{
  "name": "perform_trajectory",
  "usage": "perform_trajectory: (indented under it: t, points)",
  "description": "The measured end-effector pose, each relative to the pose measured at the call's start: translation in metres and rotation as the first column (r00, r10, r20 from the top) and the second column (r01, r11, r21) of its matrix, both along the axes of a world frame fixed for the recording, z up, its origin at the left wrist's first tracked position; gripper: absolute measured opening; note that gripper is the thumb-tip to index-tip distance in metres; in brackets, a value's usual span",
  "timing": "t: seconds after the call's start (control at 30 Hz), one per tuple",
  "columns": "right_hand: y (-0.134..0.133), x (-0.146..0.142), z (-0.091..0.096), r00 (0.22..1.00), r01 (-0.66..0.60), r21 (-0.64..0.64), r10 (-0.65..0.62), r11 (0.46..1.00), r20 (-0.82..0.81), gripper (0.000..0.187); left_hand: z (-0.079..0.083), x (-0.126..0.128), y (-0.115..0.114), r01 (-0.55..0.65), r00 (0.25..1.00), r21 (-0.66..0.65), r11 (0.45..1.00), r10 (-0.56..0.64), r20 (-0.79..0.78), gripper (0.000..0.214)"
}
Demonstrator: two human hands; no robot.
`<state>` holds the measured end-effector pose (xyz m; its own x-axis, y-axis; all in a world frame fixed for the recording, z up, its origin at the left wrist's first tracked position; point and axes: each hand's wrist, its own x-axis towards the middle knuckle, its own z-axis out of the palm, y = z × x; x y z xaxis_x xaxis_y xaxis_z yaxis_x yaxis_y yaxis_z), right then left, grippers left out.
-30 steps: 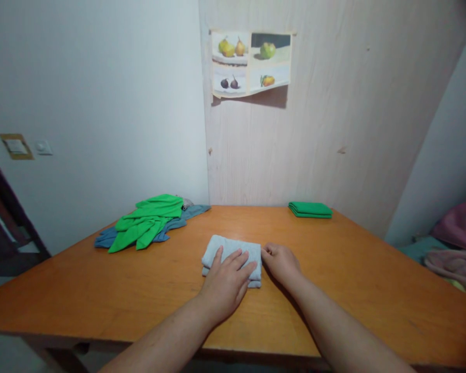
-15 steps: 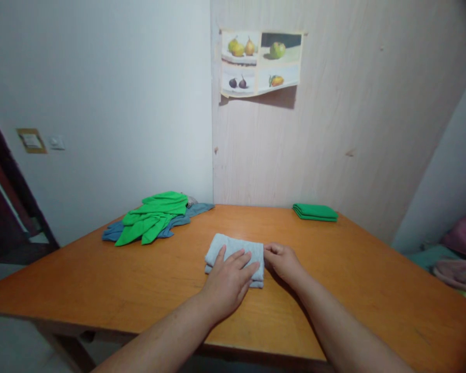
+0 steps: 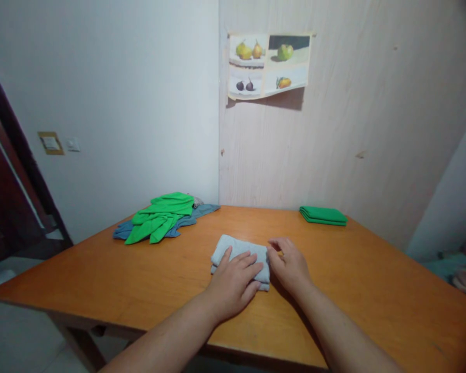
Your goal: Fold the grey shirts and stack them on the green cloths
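Observation:
A folded light grey cloth [image 3: 238,245] lies on the wooden table in front of me, in layers. My left hand [image 3: 235,277] rests flat on top of it with the fingers spread. Beside the cloth's right edge is my right hand [image 3: 289,263], its fingers curved and a gap showing between thumb and forefinger. The thumb tip is at the cloth's edge; whether it touches is hard to tell. Nothing shows in the right hand.
On the wooden table [image 3: 159,280], a loose bright green cloth [image 3: 161,217] lies over crumpled blue fabric [image 3: 123,230] at the back left. A neatly folded green cloth [image 3: 323,216] sits at the back right. A wall stands behind the table.
My right thumb and forefinger have parted from their pinch at the cloth's right edge. My left hand stays on the cloth. The whole view has shifted slightly.

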<state>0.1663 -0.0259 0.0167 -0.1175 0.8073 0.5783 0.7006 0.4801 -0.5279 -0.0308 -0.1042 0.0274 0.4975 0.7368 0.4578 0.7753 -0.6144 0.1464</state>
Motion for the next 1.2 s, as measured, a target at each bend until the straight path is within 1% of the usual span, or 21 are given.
perform_trajectory:
  t: [0.1,0.17,0.2,0.27,0.33,0.37,0.43,0.53,0.6,0.67,0.73,0.83,0.9,0.97,1.2]
  points:
    - [-0.004,-0.001,0.001,0.988,-0.149,0.039,0.148,0.988,0.034,0.035,0.006,-0.008,0.002,-0.019,0.989,0.032,0.999,0.014,0.145,0.034]
    - [-0.006,-0.001,0.002,0.98,-0.194,0.045,0.191,0.98,0.062,0.039,0.009,-0.017,0.006,-0.065,0.953,0.053,0.996,0.046,0.299,0.033]
    - [-0.006,-0.001,0.003,0.977,-0.204,0.047,0.2,0.978,0.076,0.041,0.009,-0.023,0.008,-0.098,0.921,0.05,0.994,0.071,0.384,0.033]
    - [-0.009,-0.002,0.004,0.969,-0.228,0.048,0.222,0.973,0.107,0.046,0.008,-0.036,0.013,-0.161,0.838,-0.006,0.987,0.14,0.528,0.034]
    - [-0.012,-0.003,0.005,0.953,-0.27,0.04,0.261,0.962,0.152,0.051,0.003,-0.05,0.017,-0.184,0.766,-0.104,0.977,0.209,0.608,0.036]
    - [-0.015,-0.004,0.005,0.941,-0.295,0.027,0.286,0.955,0.18,0.054,0.001,-0.056,0.019,-0.181,0.742,-0.15,0.972,0.235,0.627,0.037]
    - [-0.02,-0.007,0.005,0.908,-0.34,-0.032,0.337,0.94,0.248,0.06,-0.004,-0.067,0.021,-0.188,0.713,-0.217,0.958,0.285,0.641,0.037]
    - [-0.028,-0.009,0.004,0.834,-0.386,-0.177,0.424,0.905,0.354,0.073,-0.01,-0.078,0.021,-0.194,0.695,-0.278,0.941,0.332,0.637,0.034]
    - [-0.031,-0.009,0.003,0.794,-0.391,-0.25,0.462,0.886,0.395,0.084,-0.012,-0.082,0.02,-0.137,0.704,-0.313,0.94,0.314,0.637,0.032]
    - [-0.032,-0.008,0.003,0.782,-0.384,-0.276,0.469,0.881,0.411,0.091,-0.013,-0.082,0.018,-0.076,0.717,-0.354,0.932,0.298,0.63,0.031]
    - [-0.032,-0.007,0.003,0.784,-0.376,-0.277,0.463,0.884,0.414,0.089,-0.015,-0.082,0.016,-0.081,0.729,-0.411,0.908,0.335,0.597,0.033]
    - [-0.031,-0.006,0.003,0.773,-0.374,-0.289,0.469,0.881,0.428,0.08,-0.017,-0.08,0.014,-0.176,0.747,-0.475,0.862,0.431,0.506,0.035]
    - [-0.031,-0.006,0.003,0.766,-0.373,-0.304,0.475,0.877,0.433,0.074,-0.017,-0.079,0.015,-0.223,0.752,-0.477,0.85,0.461,0.471,0.036]
    - [-0.031,-0.007,0.004,0.767,-0.369,-0.31,0.476,0.876,0.43,0.07,-0.018,-0.078,0.017,-0.23,0.756,-0.463,0.856,0.457,0.469,0.039]
    - [-0.032,-0.008,0.005,0.775,-0.365,-0.321,0.477,0.874,0.415,0.068,-0.015,-0.073,0.019,-0.158,0.74,-0.4,0.903,0.377,0.558,0.045]
